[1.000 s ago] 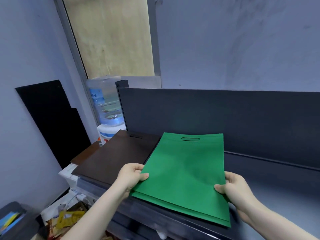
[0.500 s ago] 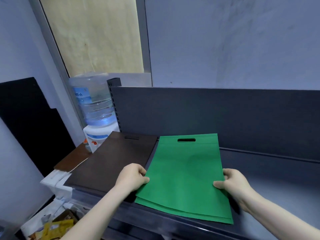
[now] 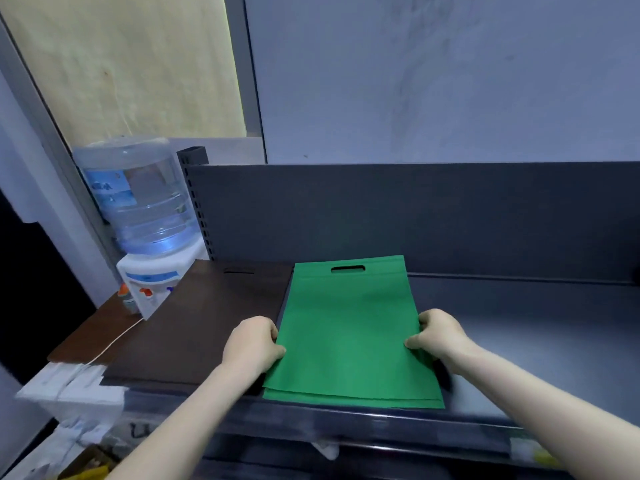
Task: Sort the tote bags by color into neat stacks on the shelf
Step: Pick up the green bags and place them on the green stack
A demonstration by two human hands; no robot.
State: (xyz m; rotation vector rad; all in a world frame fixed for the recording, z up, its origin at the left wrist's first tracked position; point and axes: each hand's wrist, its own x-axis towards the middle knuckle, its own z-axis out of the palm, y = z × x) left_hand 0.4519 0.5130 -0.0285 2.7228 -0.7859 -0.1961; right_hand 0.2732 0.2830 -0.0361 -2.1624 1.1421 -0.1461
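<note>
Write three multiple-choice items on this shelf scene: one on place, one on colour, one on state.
1. The brown bags lie where from the green bags? A left B right C on top
2. Colour of the shelf? A white B grey C red
3. The left hand and right hand: A both grip the green bags B both hang free C one points
Key: A, brown bags border the green bags' left edge; B, bare surface is grey; A, each hand clasps a side edge.
</note>
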